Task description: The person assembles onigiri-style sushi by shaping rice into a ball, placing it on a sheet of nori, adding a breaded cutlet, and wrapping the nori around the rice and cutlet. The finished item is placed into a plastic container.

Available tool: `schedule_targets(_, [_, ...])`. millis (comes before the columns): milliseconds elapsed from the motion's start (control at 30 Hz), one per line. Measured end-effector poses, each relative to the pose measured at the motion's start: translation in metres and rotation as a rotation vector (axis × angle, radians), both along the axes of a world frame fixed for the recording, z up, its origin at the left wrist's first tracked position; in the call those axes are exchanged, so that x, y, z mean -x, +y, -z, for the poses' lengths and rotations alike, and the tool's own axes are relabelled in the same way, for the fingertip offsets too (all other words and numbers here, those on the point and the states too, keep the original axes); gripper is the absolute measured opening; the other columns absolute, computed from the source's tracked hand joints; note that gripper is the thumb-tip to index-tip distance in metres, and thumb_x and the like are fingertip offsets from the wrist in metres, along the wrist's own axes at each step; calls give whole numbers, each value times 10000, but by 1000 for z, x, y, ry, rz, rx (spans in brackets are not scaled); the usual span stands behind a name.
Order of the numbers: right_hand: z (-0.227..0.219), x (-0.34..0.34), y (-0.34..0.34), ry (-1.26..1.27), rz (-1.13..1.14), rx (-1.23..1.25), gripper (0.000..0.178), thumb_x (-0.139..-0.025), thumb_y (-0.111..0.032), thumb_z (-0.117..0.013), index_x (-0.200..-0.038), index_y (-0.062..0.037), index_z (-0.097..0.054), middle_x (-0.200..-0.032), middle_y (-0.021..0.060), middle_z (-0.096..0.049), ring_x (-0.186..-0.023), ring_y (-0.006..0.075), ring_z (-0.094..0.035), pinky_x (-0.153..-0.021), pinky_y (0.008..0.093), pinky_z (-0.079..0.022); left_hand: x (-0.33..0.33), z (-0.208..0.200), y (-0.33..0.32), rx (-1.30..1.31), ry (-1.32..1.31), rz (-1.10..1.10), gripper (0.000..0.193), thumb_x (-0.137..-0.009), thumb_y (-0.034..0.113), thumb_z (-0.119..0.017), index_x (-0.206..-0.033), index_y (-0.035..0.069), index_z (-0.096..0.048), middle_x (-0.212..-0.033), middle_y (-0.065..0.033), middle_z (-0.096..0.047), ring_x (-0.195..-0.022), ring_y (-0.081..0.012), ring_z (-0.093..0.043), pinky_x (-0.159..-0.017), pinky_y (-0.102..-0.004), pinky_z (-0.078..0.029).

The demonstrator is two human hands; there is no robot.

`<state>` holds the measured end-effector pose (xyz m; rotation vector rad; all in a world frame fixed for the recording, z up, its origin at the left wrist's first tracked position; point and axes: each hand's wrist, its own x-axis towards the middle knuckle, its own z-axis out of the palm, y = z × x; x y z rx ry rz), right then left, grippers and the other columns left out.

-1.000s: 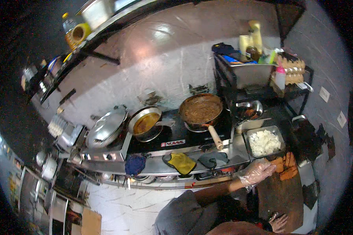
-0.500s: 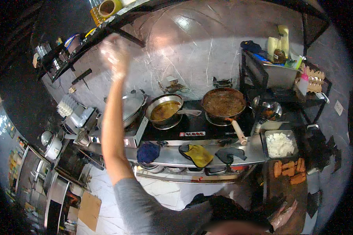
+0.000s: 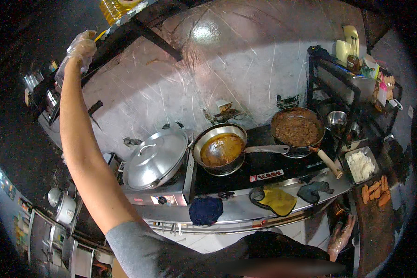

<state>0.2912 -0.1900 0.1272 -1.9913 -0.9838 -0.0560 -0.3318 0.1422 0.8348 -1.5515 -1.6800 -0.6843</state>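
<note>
My left hand point(image 3: 80, 48), in a clear plastic glove, is raised to the dark wall shelf point(image 3: 120, 44) at the upper left. It is beside a thin yellow thing point(image 3: 100, 35) at the shelf edge. Its fingers are mostly hidden, so what it touches or holds does not show. Low on the right, my gloved right hand point(image 3: 341, 235) hangs beside the counter, fingers stretched out and nothing visible in it. Below the raised arm sits a lidded silver pot point(image 3: 155, 160). Right of it are a frying pan point(image 3: 222, 147) of brownish liquid and a pan point(image 3: 297, 127) of browned shredded food.
A navy cloth point(image 3: 205, 211), a yellow cloth point(image 3: 275, 201) and a grey cloth point(image 3: 315, 192) lie along the stove's front ledge. At the right stand a tray of white food point(image 3: 360, 166) and several browned pieces point(image 3: 375, 191). Pan handles jut out to the right.
My left hand has moved left, from in front of the wall to the shelf. The view has shifted, and the lidded pot shows more fully. My right hand still hangs low on the right.
</note>
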Motion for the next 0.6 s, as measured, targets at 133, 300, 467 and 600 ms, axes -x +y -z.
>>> schedule_targets(133, [14, 14, 6, 122, 70, -56, 472, -1016, -193, -493, -1441, 5, -438, -1566, 198, -333, -1443, 352, -333, -1184, 461, -259, 8, -2, 4, 25, 226, -223, 497, -751, 107, -664, -1247, 116, -648, -1253, -175, -650, -1151, -319, -625, -997, -373, -479])
schedule_targets(300, [-5, 16, 19, -4, 83, -22, 495, -1016, -206, -529, -1451, 6, -426, -1576, 186, -325, -1454, 346, -317, -1187, 448, -252, 10, 13, -5, -70, 66, 35, 378, -750, 147, -700, -1122, 83, -677, -1135, -171, -677, -1082, -323, -642, -936, -392, -496])
schedule_targets(467, [-8, 24, 34, 39, -17, -117, 505, -1011, -233, -551, -1443, 1, -435, -1574, 195, -322, -1450, 349, -322, -1179, 454, -268, 19, -4, 1, 40, 73, -35, 443, -753, 138, -703, -1191, 93, -650, -1157, -179, -672, -1103, -312, -639, -945, -395, -492])
schedule_targets(600, [-7, 26, 28, -6, 25, -91, 497, -1011, -238, -551, -1442, -16, -441, -1569, 195, -329, -1442, 355, -335, -1169, 459, -288, 21, 11, 4, -67, 21, 148, 536, -783, 77, -636, -1316, 114, -595, -1265, -185, -642, -1178, -297, -615, -1008, -377, -467])
